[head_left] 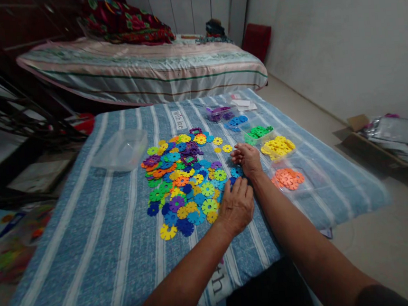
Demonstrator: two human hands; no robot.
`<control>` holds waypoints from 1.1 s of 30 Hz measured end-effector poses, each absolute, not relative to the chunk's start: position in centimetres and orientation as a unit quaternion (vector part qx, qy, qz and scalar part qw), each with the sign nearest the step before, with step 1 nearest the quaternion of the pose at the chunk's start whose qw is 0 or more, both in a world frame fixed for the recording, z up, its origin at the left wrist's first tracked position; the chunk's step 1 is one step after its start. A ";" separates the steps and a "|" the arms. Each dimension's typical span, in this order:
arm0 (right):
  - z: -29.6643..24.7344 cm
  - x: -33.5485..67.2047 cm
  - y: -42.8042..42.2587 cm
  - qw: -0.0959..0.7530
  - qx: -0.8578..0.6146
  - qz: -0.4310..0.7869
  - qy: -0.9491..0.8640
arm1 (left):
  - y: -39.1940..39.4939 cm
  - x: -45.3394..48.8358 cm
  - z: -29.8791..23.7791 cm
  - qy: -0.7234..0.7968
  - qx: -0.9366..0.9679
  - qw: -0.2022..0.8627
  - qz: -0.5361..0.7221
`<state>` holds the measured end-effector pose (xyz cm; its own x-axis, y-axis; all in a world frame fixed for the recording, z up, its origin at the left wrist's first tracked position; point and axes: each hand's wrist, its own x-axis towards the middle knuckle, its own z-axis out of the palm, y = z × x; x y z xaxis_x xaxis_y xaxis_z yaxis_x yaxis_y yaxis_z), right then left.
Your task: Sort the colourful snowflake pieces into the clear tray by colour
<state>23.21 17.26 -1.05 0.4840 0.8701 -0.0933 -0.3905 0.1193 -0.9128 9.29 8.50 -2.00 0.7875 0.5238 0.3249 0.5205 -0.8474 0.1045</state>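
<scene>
A heap of flat plastic snowflake discs in many colours lies on a blue striped cloth. My left hand rests at the heap's right edge, fingers curled onto blue discs. My right hand sits just beyond it, fingers closed in a loose fist near loose yellow discs; what it holds is hidden. To the right lie sorted groups: orange discs, yellow discs, green discs, blue discs and purple discs.
An empty clear plastic tub stands left of the heap. A bed with striped sheets runs behind. A red box leans by the wall. A cardboard box and bags lie on the floor at right.
</scene>
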 end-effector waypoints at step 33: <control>-2.1 22.1 16.7 0.679 -0.521 0.436 -0.279 | 7.7 0.2 -1.1 0.312 0.922 0.048 0.223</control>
